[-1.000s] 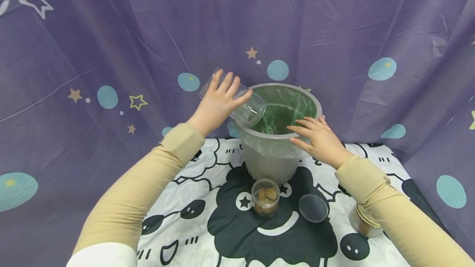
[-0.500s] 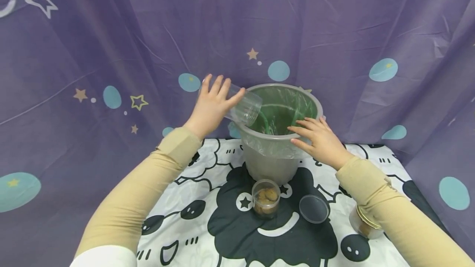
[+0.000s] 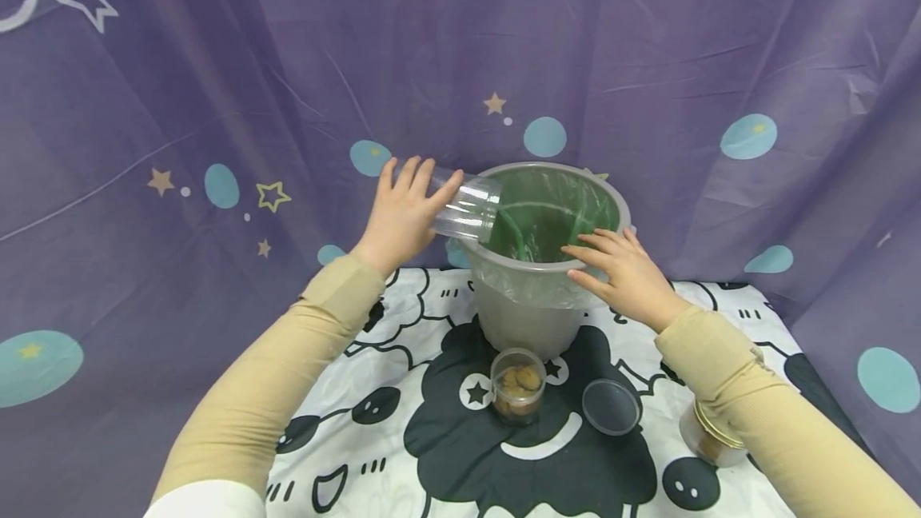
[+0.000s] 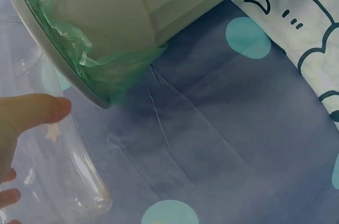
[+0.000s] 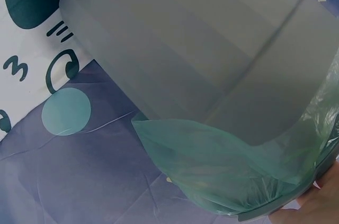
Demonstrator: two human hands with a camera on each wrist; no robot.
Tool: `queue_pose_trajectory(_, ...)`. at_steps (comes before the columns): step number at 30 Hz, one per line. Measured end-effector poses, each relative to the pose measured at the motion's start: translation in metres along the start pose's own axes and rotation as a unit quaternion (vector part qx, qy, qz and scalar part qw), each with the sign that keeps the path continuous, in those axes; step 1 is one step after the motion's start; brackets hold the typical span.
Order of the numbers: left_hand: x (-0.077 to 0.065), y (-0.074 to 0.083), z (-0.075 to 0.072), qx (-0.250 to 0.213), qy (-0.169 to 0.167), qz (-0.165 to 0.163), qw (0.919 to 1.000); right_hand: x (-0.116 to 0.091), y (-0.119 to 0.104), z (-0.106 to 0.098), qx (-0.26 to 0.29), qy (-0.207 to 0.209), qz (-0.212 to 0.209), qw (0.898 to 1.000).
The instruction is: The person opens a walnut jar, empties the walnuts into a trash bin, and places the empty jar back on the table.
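Note:
My left hand [image 3: 404, 213] grips a clear plastic jar [image 3: 469, 208], lying almost level with its mouth at the left rim of a grey bin. In the left wrist view, the thumb lies along the wall of the same jar [image 4: 79, 166], and the jar looks see-through. Inside the bin [image 3: 528, 326] hangs a green translucent liner [image 3: 550, 190], its edge folded over the rim. My right hand [image 3: 626, 272] is at the bin's right front rim with fingers spread over the opening; the right wrist view catches only part of this hand [image 5: 312, 203].
In front of the bin stands an uncapped clear jar [image 3: 518, 398] with brown biscuit-like pieces. A dark round lid [image 3: 612, 407] lies beside it. A gold-lidded jar [image 3: 708, 440] is partly under my right forearm. Behind the bin hangs a purple curtain [image 3: 432, 62].
My left hand has drawn the jar a little left and downward, and the jar has gone from slanting mouth-down to nearly level. The right hand stays at the rim.

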State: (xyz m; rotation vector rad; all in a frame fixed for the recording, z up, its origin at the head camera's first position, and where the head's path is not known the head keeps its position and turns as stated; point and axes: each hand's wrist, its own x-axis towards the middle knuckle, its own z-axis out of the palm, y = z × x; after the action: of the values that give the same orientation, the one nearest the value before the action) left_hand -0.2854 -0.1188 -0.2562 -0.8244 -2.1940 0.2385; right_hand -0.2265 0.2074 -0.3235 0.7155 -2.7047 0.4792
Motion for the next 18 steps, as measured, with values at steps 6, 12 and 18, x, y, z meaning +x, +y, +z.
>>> queue_pose_trajectory(6, -0.005, -0.002, 0.003, -0.023, -0.01, -0.028, 0.9993, 0.0, 0.0, 0.0, 0.002, 0.001, -0.001, 1.0)
queue_pose_trajectory(12, -0.01, -0.005, 0.002, -0.081, -0.024, -0.089, 0.9925, 0.0, 0.001, 0.0, 0.001, 0.003, -0.001, 1.0)
queue_pose_trajectory(18, -0.016, -0.008, 0.005, -0.11, -0.002, -0.128, 0.9856, 0.001, 0.001, 0.001, 0.001, 0.001, 0.0, 1.0)
